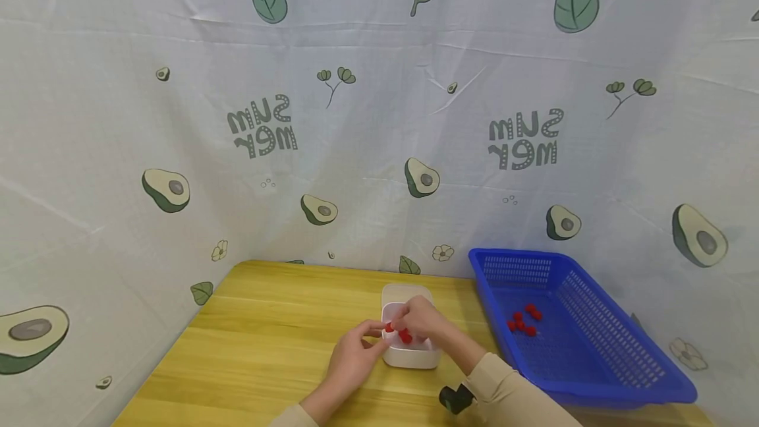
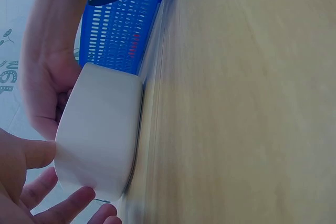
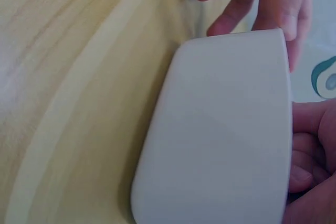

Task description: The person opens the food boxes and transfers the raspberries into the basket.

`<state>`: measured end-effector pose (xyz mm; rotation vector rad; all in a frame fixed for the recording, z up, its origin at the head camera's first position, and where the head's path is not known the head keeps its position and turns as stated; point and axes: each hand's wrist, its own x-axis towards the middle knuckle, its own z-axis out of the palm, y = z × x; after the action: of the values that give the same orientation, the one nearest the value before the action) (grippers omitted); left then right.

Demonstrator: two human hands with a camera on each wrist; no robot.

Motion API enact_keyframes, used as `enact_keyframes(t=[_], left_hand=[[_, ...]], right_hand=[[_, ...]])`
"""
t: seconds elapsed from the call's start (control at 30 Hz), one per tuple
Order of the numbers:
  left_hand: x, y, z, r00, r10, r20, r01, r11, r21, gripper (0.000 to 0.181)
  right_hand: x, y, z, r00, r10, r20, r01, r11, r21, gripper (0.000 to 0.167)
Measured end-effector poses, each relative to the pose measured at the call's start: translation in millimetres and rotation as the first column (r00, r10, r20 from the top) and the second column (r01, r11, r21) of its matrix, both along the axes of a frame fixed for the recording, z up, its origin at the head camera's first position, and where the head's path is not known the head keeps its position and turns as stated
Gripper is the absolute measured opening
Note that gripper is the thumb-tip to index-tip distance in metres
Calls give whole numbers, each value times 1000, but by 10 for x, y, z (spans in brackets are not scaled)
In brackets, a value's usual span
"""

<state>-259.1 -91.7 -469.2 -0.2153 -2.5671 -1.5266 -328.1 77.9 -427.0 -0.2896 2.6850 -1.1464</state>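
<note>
One left hand is spread against the left end of the white box; I'd use it only as a light brace so the box doesn't slide. Over the opening, the right hand bends its fingers; from here I cannot tell what it pinches, if anything. I'd judge it best to handle the red pieces singly, clear of the rim. Those inside the box look small, rounded and bright; similar red ones lie right of the box, in the blue basket.
</note>
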Motion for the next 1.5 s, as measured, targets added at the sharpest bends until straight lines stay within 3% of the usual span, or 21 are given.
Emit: enact_keyframes(t=[0.4,0.77,1.17,1.5], left_hand=[[-8,19,1,999,13,45,-13,1000,2,30],[-40,31,0,999,18,48,-19,1000,8,30],[-57,50,-11,999,27,41,-28,1000,6,29],[-55,60,3,999,31,44,-31,999,13,28]], right_hand=[[-8,159,247,999,-43,-12,44,999,27,11],[-60,445,523,996,-89,3,89,995,43,10],[-199,795,645,992,-127,-5,127,991,38,13],[-235,1125,775,988,-149,-45,152,986,66,19]])
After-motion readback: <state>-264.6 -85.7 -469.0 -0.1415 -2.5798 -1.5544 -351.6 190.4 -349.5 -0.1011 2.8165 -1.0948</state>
